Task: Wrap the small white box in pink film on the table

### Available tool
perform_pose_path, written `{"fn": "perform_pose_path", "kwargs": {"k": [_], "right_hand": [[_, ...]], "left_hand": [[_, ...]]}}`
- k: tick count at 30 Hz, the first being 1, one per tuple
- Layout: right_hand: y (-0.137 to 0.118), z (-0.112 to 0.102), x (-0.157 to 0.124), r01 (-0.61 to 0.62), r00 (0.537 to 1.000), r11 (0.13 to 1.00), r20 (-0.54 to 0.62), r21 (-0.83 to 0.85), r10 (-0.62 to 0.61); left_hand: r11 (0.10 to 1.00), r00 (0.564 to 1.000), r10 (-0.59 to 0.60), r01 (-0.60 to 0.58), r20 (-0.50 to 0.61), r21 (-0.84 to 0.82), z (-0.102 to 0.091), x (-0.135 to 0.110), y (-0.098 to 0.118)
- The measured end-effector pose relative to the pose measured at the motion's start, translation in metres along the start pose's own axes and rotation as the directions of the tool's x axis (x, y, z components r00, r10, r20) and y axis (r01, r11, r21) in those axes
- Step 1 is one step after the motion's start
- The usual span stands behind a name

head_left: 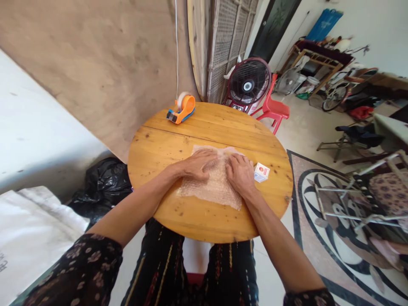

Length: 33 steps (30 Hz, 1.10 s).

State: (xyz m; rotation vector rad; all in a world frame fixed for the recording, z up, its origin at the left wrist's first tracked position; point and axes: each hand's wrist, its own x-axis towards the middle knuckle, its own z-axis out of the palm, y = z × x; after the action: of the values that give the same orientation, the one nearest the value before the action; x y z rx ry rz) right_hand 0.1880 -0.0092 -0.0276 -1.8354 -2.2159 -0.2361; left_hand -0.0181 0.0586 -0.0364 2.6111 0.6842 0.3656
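A sheet of clear bubble wrap (216, 191) lies spread on the round wooden table (165, 140). My left hand (199, 164) rests flat on its left part, fingers stretched toward the right and thumb apart. On the right part lies my right hand (241, 172), palm down, fingers extended over the upper right edge of the sheet. Neither hand grips anything that I can see. Just right of my right hand stands a small white box (262, 172) with red and blue print, apart from the bubble wrap.
An orange tape dispenser (183, 109) with a roll of tape stands at the table's far left. Behind the table are a fan (248, 83) and a red plastic chair (276, 106). Black plastic bags (106, 180) sit at the left, a folding chair (350, 204) at the right.
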Motion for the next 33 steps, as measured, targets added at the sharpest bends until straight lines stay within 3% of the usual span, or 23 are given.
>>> {"fn": "perform_pose_path", "kwargs": {"k": [7, 12, 20, 28, 33], "right_hand": [[-0.003, 0.003, 0.002, 0.138, 0.990, 0.988, -0.002, 0.065, -0.138], [-0.002, 0.006, 0.005, 0.076, 0.994, 0.996, 0.073, 0.050, -0.079], [-0.002, 0.009, 0.006, 0.031, 0.996, 0.999, 0.078, 0.020, -0.032], [-0.002, 0.010, 0.007, 0.033, 0.997, 0.999, 0.069, 0.006, -0.033], [-0.002, 0.009, 0.006, 0.029, 0.998, 1.000, 0.064, 0.006, -0.029]], "left_hand": [[1.000, 1.000, 0.015, -0.015, -0.021, 0.015, 0.000, 0.001, 0.002], [1.000, 1.000, 0.006, -0.006, 0.001, -0.008, 0.000, 0.000, 0.001], [1.000, 0.999, -0.030, 0.030, 0.012, 0.003, -0.004, -0.002, 0.003], [0.998, 0.997, 0.021, -0.026, -0.080, -0.052, 0.000, -0.001, 0.000], [0.997, 0.997, 0.064, -0.066, -0.043, -0.046, 0.000, 0.000, 0.005]]}}
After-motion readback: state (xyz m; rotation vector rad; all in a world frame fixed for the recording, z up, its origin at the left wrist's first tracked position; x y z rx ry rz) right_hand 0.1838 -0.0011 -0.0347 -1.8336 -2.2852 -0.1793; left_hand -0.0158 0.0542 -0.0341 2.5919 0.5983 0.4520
